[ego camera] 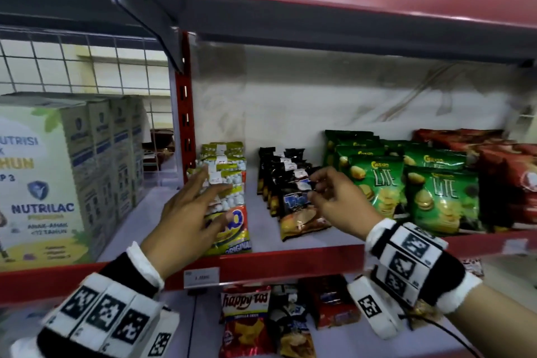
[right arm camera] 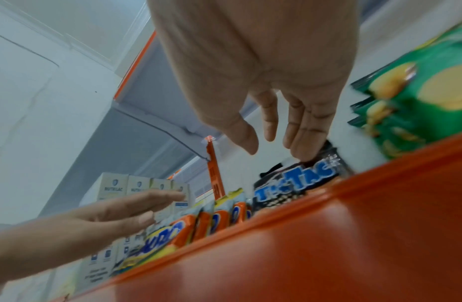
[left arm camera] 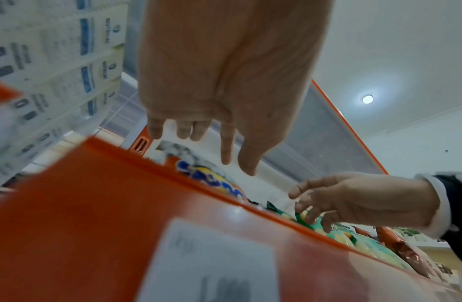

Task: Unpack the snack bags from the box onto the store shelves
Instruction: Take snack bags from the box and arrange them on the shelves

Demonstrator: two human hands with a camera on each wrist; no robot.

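left hand: fingers straight and spread, holding nothing, in front of the yellow-orange peanut bags, contact unclear
right hand: fingers loosely curled, empty; fingertips at the top edge of the front black Tic Tac bag, touching or just off, can't tell
snack bags: upright rows on the red-edged shelf; peanut row left, Tic Tac row middle, green Lite bags right, red bags far right
left bay: Nutrilac cartons
lower shelf: Happy Tos bag
box: out of view
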